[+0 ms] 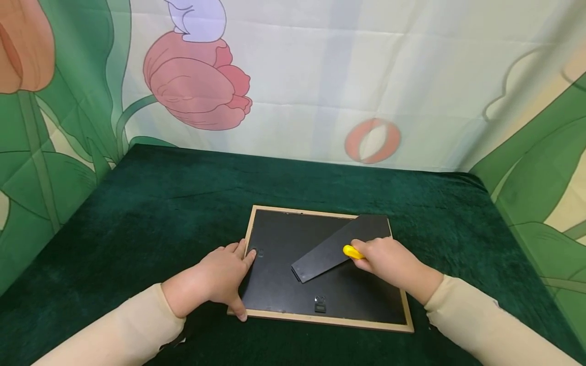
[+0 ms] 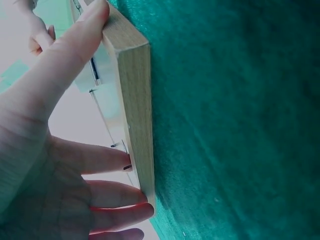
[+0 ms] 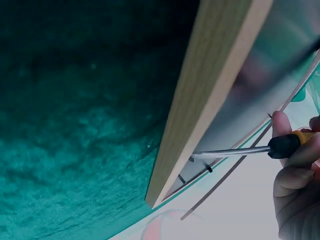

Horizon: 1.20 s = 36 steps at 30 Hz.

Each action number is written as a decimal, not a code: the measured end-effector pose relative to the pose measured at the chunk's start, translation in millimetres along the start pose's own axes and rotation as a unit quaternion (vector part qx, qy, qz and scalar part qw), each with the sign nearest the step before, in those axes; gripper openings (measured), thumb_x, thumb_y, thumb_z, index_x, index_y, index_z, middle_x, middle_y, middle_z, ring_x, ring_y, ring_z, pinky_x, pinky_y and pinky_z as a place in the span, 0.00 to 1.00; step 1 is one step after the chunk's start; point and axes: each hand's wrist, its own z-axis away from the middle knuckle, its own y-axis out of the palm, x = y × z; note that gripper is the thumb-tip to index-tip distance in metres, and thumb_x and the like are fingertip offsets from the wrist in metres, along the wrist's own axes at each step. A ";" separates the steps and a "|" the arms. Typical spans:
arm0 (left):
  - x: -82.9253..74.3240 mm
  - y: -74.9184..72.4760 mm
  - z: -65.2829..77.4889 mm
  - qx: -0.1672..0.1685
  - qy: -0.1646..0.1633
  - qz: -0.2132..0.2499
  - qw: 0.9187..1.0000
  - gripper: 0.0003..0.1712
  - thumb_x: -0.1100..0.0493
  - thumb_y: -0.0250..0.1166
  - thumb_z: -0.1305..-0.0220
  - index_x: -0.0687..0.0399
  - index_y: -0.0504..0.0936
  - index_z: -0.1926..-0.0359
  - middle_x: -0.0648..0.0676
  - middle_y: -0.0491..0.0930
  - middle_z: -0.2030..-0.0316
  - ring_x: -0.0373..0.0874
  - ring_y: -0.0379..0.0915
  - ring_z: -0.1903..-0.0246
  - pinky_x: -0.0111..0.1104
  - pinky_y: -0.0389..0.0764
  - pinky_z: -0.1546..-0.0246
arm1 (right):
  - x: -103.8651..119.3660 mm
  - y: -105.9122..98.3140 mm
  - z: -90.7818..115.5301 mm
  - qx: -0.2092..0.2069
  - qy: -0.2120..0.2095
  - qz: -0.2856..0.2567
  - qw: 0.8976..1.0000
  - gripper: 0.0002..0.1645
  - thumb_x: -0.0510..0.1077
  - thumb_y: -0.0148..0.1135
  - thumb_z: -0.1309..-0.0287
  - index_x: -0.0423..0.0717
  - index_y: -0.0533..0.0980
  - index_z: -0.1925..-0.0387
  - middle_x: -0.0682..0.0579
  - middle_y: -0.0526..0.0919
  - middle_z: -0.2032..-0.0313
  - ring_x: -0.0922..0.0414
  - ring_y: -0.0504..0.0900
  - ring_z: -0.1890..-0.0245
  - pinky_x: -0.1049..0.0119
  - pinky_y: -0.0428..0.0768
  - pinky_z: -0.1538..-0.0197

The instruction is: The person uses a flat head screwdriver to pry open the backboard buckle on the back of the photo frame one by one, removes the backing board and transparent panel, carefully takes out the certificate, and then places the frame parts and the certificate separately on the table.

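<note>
A picture frame [image 1: 320, 319] with a pale wooden border lies face down, its black backing board [image 1: 279, 229] upward. A black stand leg [image 1: 336, 241] slants across the board. My right hand [image 1: 389, 262] grips the yellow handle of a screwdriver [image 3: 235, 151]. In the right wrist view, its metal tip is at the frame's inner edge, close to small dark tabs [image 3: 209, 168]. My left hand [image 1: 224, 274] rests on the frame's left side, fingers spread along the edge and thumb at the near corner. The left wrist view shows its fingertips touching the wood.
Dark green velvety cloth [image 1: 183, 193] covers the table under the frame. A metal hanger [image 1: 320, 305] is fixed to the board near its front edge. Behind the table hangs a pale curtain [image 1: 297, 101] printed with large flowers and leaves.
</note>
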 end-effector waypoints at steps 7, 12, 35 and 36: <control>-2.7 0.8 -2.1 0.008 0.001 0.001 1.000 0.71 0.28 0.75 0.78 0.63 0.62 0.34 0.68 0.56 0.34 0.61 0.56 0.37 0.51 0.63 0.41 | -9.7 3.7 3.9 -0.019 0.044 -0.031 0.998 0.09 0.42 0.64 0.45 0.43 0.73 0.67 0.57 0.68 0.83 0.62 0.66 0.84 0.71 0.69 0.77; -3.7 0.3 -3.7 0.005 0.007 -0.008 1.000 0.71 0.28 0.74 0.77 0.63 0.62 0.34 0.67 0.56 0.34 0.61 0.57 0.38 0.51 0.63 0.42 | -20.6 0.8 10.6 -0.049 0.081 -0.097 0.991 0.06 0.42 0.62 0.42 0.46 0.72 0.69 0.58 0.68 0.83 0.62 0.66 0.84 0.71 0.69 0.78; -2.2 2.3 -1.7 0.003 -0.001 0.021 1.000 0.73 0.27 0.75 0.79 0.64 0.62 0.34 0.69 0.55 0.34 0.63 0.55 0.37 0.53 0.62 0.41 | -61.3 -11.9 46.2 -0.072 0.181 -0.359 0.913 0.21 0.53 0.47 0.31 0.36 0.68 0.57 0.44 0.78 0.67 0.51 0.77 0.78 0.65 0.80 0.69; -2.1 2.5 -1.6 0.004 -0.001 0.020 1.000 0.73 0.27 0.75 0.79 0.64 0.62 0.34 0.69 0.54 0.34 0.63 0.55 0.37 0.53 0.62 0.41 | -63.5 -12.1 48.8 -0.074 0.182 -0.372 0.907 0.22 0.54 0.46 0.31 0.36 0.67 0.56 0.43 0.78 0.66 0.51 0.77 0.78 0.65 0.80 0.69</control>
